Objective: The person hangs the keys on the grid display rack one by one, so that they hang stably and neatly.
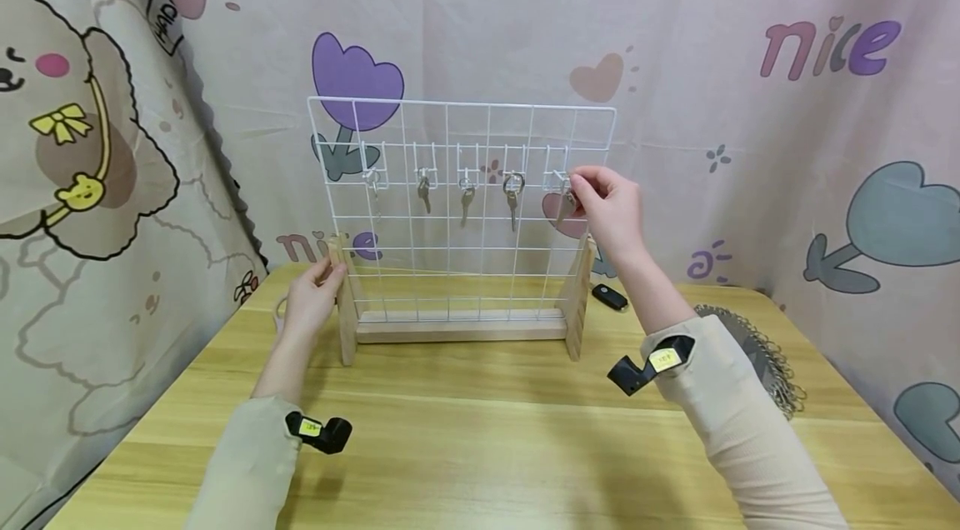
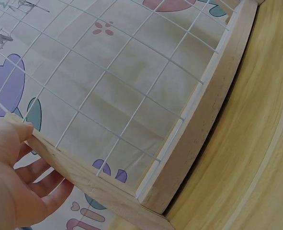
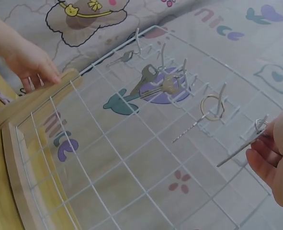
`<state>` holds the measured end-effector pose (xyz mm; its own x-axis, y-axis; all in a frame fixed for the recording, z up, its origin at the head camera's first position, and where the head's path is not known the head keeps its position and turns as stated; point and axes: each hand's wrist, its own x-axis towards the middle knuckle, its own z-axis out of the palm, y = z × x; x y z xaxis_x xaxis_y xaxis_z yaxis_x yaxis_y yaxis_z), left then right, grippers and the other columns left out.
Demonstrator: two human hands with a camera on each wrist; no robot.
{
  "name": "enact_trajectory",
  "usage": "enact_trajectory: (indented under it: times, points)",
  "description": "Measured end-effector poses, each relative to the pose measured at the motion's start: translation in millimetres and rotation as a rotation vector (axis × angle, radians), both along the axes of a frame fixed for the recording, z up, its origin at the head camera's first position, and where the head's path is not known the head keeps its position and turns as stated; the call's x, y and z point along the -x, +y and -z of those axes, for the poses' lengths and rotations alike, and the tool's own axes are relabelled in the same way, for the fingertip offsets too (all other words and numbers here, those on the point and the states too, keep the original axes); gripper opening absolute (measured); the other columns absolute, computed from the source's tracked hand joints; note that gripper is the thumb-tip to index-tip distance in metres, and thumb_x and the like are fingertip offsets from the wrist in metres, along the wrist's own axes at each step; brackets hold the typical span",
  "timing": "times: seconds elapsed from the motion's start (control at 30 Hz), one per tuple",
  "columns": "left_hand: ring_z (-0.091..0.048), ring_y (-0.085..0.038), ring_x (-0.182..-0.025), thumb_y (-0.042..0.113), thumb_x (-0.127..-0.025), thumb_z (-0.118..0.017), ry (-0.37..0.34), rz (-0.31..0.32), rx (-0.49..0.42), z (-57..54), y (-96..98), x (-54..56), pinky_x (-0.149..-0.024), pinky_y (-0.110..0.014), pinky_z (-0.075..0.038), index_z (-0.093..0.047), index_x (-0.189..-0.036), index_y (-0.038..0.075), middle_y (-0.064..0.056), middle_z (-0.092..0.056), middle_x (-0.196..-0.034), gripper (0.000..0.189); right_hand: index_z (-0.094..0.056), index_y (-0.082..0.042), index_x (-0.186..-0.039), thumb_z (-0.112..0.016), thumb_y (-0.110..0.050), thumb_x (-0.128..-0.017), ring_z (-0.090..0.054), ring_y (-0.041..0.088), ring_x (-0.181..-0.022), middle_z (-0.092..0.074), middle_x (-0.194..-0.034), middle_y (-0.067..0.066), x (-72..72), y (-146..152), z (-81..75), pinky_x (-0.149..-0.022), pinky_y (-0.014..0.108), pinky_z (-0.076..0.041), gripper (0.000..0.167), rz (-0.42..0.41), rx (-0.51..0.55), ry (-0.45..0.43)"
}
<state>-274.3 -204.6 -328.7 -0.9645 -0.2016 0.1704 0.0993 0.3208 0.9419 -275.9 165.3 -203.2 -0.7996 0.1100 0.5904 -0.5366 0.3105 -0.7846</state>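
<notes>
A white wire grid rack (image 1: 461,248) stands upright in a wooden base (image 1: 461,333) on the table. Several keys hang from its row of hooks, among them a key on a large ring (image 1: 513,201). At the rightmost hook, my right hand (image 1: 617,213) pinches a key (image 3: 238,152) by its top; its small ring (image 3: 261,125) is at the hook. My left hand (image 1: 309,301) grips the top of the left wooden post (image 2: 79,170), thumb in front and fingers behind. Whether the pinched key's ring bears on the hook is hard to see.
Behind the right post lies a black car key fob (image 1: 609,297). A dark heap edged with metal loops (image 1: 753,351) sits at the table's right, beyond the right sleeve. A pale looped handle (image 1: 280,313) shows beside the left hand. A patterned curtain (image 1: 712,205) hangs behind the table.
</notes>
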Motion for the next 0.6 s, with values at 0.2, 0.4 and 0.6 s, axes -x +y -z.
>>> enact_trajectory:
  times: [0.2, 0.4, 0.6]
  points:
    - [-0.034, -0.033, -0.129, 0.035, -0.099, -0.042, -0.01, 0.003, -0.013, -1.5, 0.8, -0.9, -0.105, -0.041, -0.034, -0.023, -0.145, 0.002, -0.023, -0.032, -0.144, 0.06, -0.063, 0.009, -0.103, -0.059, -0.009, -0.091, -0.056, 0.008, -0.061, -0.059, -0.077, 0.006, 2.9, 1, 5.0, -0.057, 0.017, -0.053, 0.022, -0.021, 0.006, -0.035]
    - [-0.037, -0.033, -0.127, 0.036, -0.099, -0.042, -0.015, 0.006, -0.023, -1.6, 0.0, -0.2, -0.104, -0.041, -0.036, -0.023, -0.146, 0.004, -0.022, -0.032, -0.144, 0.06, -0.061, 0.01, -0.103, -0.059, -0.007, -0.091, -0.056, 0.008, -0.062, -0.058, -0.073, 0.001, 3.0, 4, 10.2, -0.059, 0.016, -0.052, 0.021, -0.035, 0.022, -0.051]
    - [-0.038, -0.033, -0.126, 0.035, -0.099, -0.042, -0.009, 0.004, -0.031, -1.3, -1.4, 0.2, -0.103, -0.04, -0.036, -0.024, -0.145, 0.004, -0.022, -0.034, -0.143, 0.059, -0.059, 0.011, -0.103, -0.058, -0.006, -0.091, -0.056, 0.006, -0.063, -0.057, -0.074, 0.001, 0.1, 13, 22.8, -0.059, 0.018, -0.053, 0.021, -0.034, 0.017, -0.071]
